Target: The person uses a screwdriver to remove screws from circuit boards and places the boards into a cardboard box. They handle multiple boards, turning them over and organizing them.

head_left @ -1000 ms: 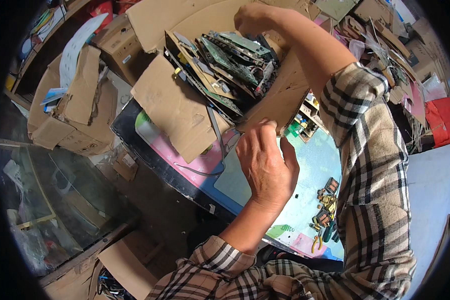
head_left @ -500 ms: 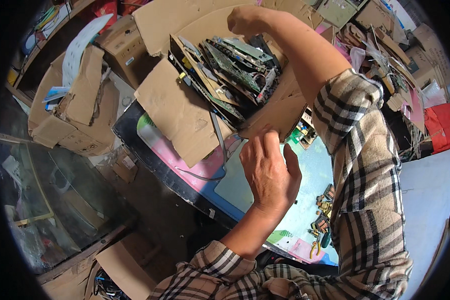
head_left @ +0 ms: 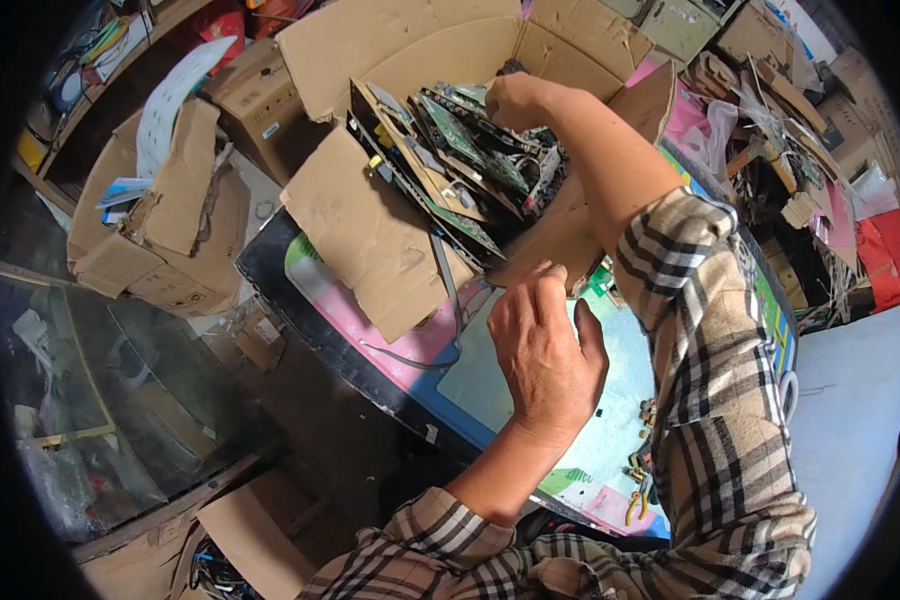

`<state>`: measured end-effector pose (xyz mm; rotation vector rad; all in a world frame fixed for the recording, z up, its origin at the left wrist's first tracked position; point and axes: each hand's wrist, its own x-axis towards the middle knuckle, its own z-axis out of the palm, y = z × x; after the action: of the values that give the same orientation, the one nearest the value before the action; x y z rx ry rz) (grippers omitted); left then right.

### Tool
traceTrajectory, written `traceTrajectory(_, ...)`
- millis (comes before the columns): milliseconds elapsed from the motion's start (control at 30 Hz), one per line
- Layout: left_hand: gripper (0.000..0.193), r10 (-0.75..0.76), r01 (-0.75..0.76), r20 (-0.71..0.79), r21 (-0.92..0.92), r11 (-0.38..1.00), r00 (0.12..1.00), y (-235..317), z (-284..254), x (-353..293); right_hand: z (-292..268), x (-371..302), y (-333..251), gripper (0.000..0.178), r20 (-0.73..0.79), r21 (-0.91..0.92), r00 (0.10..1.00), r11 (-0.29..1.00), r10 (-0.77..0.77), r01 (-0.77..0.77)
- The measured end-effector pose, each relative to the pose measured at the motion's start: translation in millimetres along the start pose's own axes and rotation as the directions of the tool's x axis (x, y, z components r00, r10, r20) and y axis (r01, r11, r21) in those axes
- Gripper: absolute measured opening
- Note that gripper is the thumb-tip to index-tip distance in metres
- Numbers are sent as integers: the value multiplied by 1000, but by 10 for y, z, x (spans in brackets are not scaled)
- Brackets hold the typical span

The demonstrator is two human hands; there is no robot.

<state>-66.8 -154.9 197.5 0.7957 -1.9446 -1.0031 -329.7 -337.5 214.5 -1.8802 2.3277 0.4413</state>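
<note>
A cardboard box [head_left: 400, 45] stands with its flaps spread, packed with several green circuit boards [head_left: 470, 140] leaning on edge. My right hand [head_left: 518, 102] reaches into its far side above the boards. Its fingers are bent and closed, but their tips and anything in them are hidden; a dark piece shows just behind the hand. At the near side, my left hand [head_left: 545, 345] has its bent fingers on the edge of the near flap [head_left: 545, 245], thumb standing off to the right. A grey flat cable [head_left: 448, 290] hangs out of the box beside the left flap [head_left: 370, 220].
The box sits on a table with a colourful mat [head_left: 480, 390]. Yellow-handled pliers [head_left: 637, 507] and small parts lie by my right sleeve. Another open carton [head_left: 160, 260] stands at left, near a glass-topped case [head_left: 120, 390]. Scrap cardboard [head_left: 760, 110] is heaped at far right.
My right hand has come down and nearer, from over the box's far wall to the boards. My left hand stays at the near flap. The whole view has shifted slightly.
</note>
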Motion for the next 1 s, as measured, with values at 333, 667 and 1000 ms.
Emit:
traceTrajectory(333,35,47,-47,-61,-2,999,997,-12,15,-10,-259,-385,-545,70,-59,525,998,851,2,29)
traceTrajectory(667,36,36,-35,-33,39,999,999,30,71,-64,-208,-487,-472,63,-123,383,989,923,76,-23)
traceTrajectory(1000,36,58,-58,-24,7,998,998,63,75,-74,-14,-654,482,40,-368,674,834,736,410,-65)
